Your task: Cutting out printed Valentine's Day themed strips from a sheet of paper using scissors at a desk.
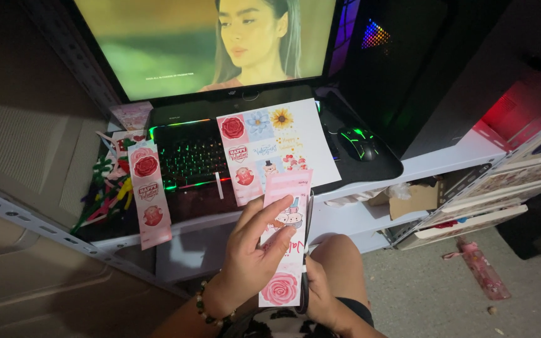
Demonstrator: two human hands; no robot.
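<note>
Left hand (252, 250): grasped a pink strip (286, 241) of printed pictures, thumb over its face, held upright near the lap so the edge met the blades.
Right hand (318, 294): clenched on scissors (307, 250), blades running up the strip's right edge.
Sheet (283, 144): larger printed page, lay far of the hands across the keyboard (189, 159).
1 cut strip (148, 194): hung over the shelf edge at left.
Mouse (358, 143): right of the sheet.
Monitor (208, 44): far, lit.
</note>
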